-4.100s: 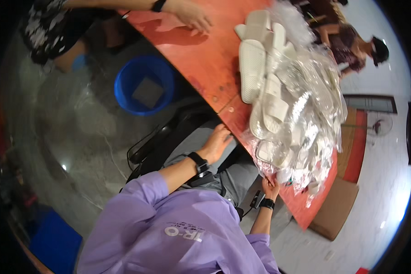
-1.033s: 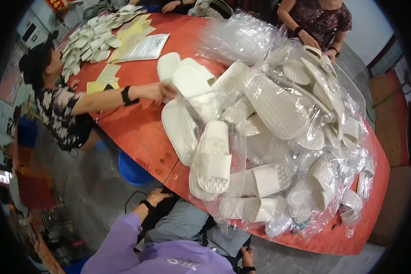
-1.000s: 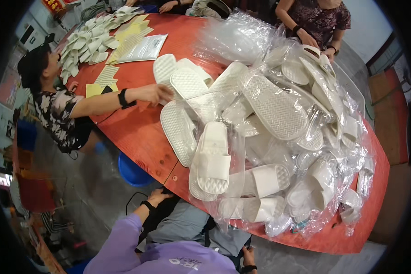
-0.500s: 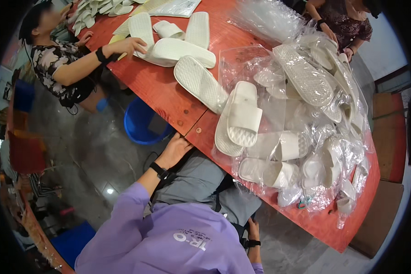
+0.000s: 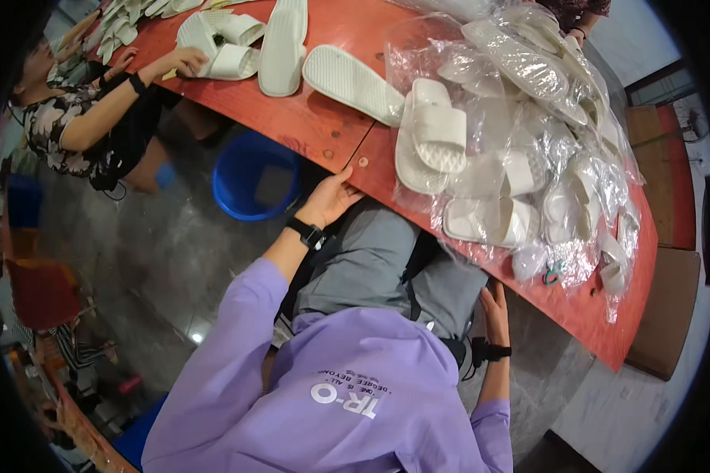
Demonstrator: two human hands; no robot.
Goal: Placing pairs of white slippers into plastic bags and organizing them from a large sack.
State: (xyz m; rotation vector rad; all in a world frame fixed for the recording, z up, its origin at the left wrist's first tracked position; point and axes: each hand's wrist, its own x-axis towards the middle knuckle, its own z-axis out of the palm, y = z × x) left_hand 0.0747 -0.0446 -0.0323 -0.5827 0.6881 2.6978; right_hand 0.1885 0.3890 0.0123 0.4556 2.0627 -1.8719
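My left hand rests at the near edge of the red table, fingers outstretched against it and holding nothing. Beside my right thigh, my right hand reaches up to the table's edge with its fingers apart and nothing in them. In front of me lie a white slide slipper with a ridged footbed and another white slipper, sole up. To their right, several white slippers in clear plastic bags are heaped. A small teal-handled tool lies near the front edge, partly under plastic.
At the left, a co-worker's hand touches a pair of white slippers. Below the table stands a blue tub. Another person's hand shows behind the heap. A cardboard box stands beyond the table's right end.
My view has shifted and I sit nearer the table. My right hand has risen from beside my hip to the table's edge. The co-worker has brought the slippers at the left together.
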